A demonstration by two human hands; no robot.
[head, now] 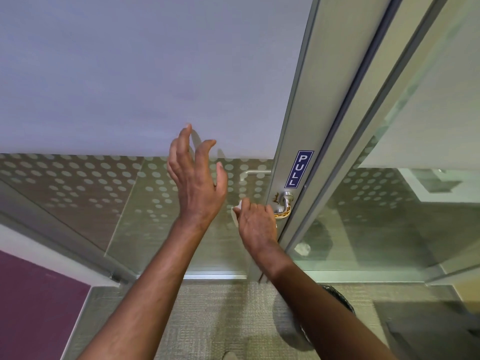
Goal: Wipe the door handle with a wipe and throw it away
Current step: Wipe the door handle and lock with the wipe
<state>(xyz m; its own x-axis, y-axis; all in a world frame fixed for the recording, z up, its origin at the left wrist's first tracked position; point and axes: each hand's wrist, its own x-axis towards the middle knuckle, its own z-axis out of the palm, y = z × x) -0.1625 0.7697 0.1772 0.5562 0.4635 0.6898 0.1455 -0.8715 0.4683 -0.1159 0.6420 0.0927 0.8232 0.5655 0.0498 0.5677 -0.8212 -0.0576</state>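
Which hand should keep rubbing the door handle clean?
The right hand. It is closed on the white wipe right at the door handle. The left hand is open and empty, raised near the glass door, away from the handle.
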